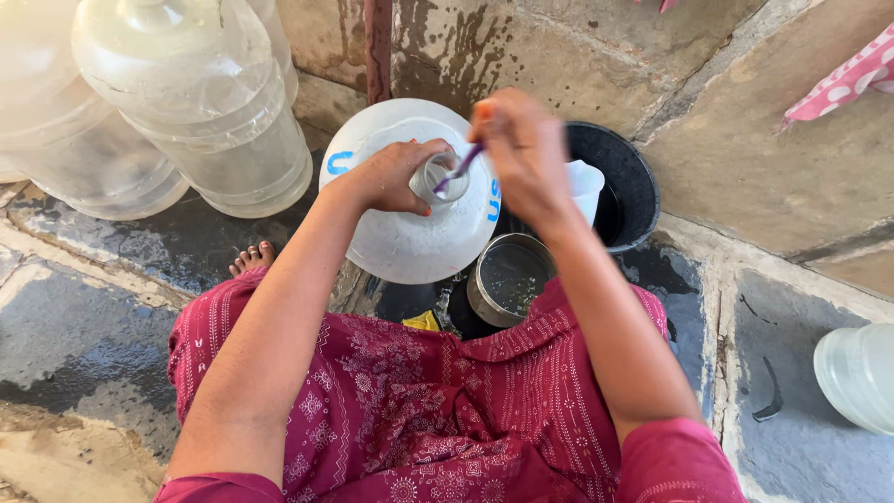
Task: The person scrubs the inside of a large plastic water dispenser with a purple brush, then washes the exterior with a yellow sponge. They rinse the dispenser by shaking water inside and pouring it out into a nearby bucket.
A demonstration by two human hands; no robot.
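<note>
A seated person holds the neck of a large translucent plastic water jug (410,224) and works a thin purple-handled brush (461,169) into its mouth.

The left hand (396,175) is wrapped around the jug's neck, fingers curled closed on it; the right hand (523,154) pinches the brush handle between closed fingertips, the brush slanting down into the opening; the jug stands on the wet stone floor (84,317) just in front of the person's knees, which are covered in magenta patterned cloth (438,401); a round steel bowl (507,278) sits just right of the jug, with a black tub (633,182) behind it and a white plastic mug (585,186) at the tub's rim; more clear empty jugs (196,102) stand at upper left, well apart from another (857,373) at the right edge; bare toes (251,258) show beside the left forearm.
</note>
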